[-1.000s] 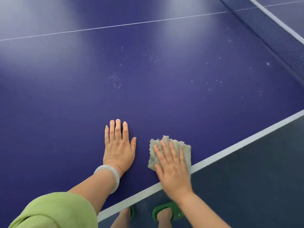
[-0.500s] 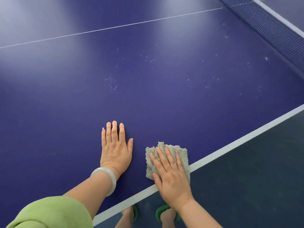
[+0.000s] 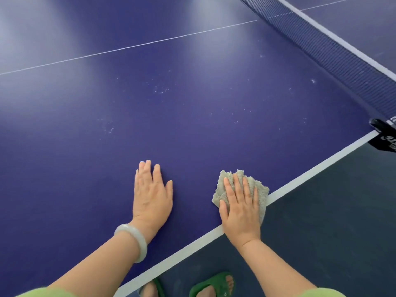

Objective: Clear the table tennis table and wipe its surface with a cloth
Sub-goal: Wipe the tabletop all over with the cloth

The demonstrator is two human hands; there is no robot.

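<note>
The blue table tennis table [image 3: 192, 99] fills most of the view, with pale specks of dust scattered over its middle. A crumpled grey-green cloth [image 3: 260, 190] lies at the table's white near edge. My right hand [image 3: 241, 207] presses flat on the cloth with straight fingers, covering most of it. My left hand [image 3: 151, 194] rests palm down on the bare surface a little to the left of the cloth, fingers straight, a pale bangle on its wrist.
The dark net [image 3: 342, 54] runs along the upper right, its black clamp [image 3: 383, 136] fixed at the table's edge. Dark floor [image 3: 332, 221] lies to the right below the edge, where my feet in green slippers [image 3: 214, 285] stand.
Both hands and the cloth have shifted along the table's edge toward the net, whose clamp has now come into view. The right hand still presses the cloth.
</note>
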